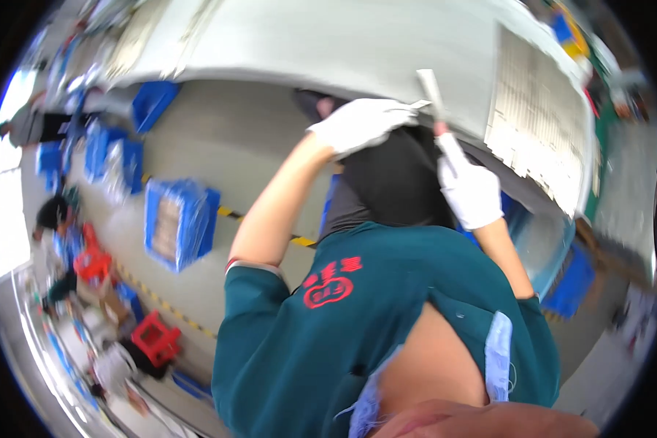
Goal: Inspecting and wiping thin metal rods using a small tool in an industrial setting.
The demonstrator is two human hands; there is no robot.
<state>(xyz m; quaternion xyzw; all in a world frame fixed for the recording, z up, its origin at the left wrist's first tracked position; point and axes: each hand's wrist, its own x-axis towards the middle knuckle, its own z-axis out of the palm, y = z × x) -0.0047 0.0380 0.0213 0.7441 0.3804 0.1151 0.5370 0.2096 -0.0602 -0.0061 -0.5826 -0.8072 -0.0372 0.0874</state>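
My left hand [365, 125], in a white glove, is over my dark trousers by the table's near edge. Its fingers are closed in a pinch on a small thin silvery piece [420, 105]. Across from it, my right hand [469, 188] wears a white glove with one fingertip bare. It is closed on a flat, whitish strip [431, 87] that points up over the table edge. The strip and the small piece lie close together; I cannot tell whether they touch. What kind of part each is cannot be made out.
The light grey table [328, 40] runs across the top. On its right lie rows of thin pale strips [536, 117]. A plastic-lined blue crate [179, 223] stands on the floor at left, with red stools [155, 338] beyond. Several people are at the far left.
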